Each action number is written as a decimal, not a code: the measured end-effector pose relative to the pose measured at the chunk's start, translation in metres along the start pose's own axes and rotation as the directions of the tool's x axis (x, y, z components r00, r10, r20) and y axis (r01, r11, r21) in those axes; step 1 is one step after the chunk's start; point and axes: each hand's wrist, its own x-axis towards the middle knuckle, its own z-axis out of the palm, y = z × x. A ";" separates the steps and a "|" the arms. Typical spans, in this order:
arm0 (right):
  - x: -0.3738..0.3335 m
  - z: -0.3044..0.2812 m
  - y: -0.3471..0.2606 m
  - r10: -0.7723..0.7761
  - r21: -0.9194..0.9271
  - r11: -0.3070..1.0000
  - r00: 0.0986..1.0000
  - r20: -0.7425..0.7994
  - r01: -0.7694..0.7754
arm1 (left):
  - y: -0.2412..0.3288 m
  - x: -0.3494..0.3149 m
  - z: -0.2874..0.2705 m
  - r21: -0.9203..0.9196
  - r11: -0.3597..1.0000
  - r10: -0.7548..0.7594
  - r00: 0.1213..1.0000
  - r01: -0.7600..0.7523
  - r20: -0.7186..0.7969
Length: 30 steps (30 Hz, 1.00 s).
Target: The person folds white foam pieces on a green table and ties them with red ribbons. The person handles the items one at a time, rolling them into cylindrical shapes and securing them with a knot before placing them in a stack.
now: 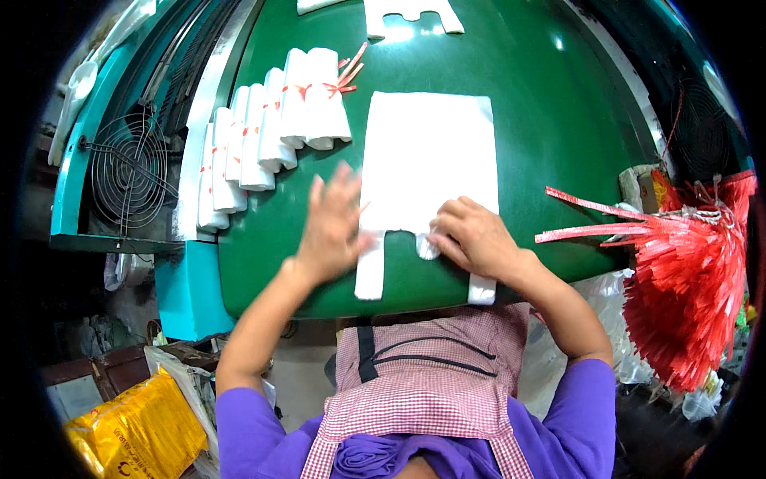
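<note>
Two bare hands flank the white bag (429, 152), which lies flat on the green table (558, 144), directly in front of me at the near edge. Its long axis runs away from my body, plain end far, the left handle (369, 275) and right handle (482, 290) pointing back at me with a notch between them. My right hand (475, 239) is the nearer one: it rests over the bag's near right part, wrist crossing the right handle, fingers bent, thumb beside the rounded tab (428, 249) in the notch. Whether I pinch that tab I cannot tell. My left hand (331, 227) is at the bag's left edge, fingers spread wide and blurred, thumb by the left handle; I see nothing held in it, and contact is unclear.

As for containers, the bag looks pressed flat, nothing visibly inside. Left of it, white rolls (255, 140) stand in a slanting row, bound with red ties (345, 78). Beyond its far end lies another white piece (374, 20), cut off by the view. Right of it hangs a red bundle (682, 295) of strips. Well below it to the left sits a yellow sack (144, 431); its contents are hidden.
</note>
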 end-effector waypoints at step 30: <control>-0.022 0.005 -0.017 0.259 0.059 0.963 0.963 0.070 -0.264 | 0.062 0.034 0.009 -0.102 0.994 0.031 0.991 -0.044 -0.127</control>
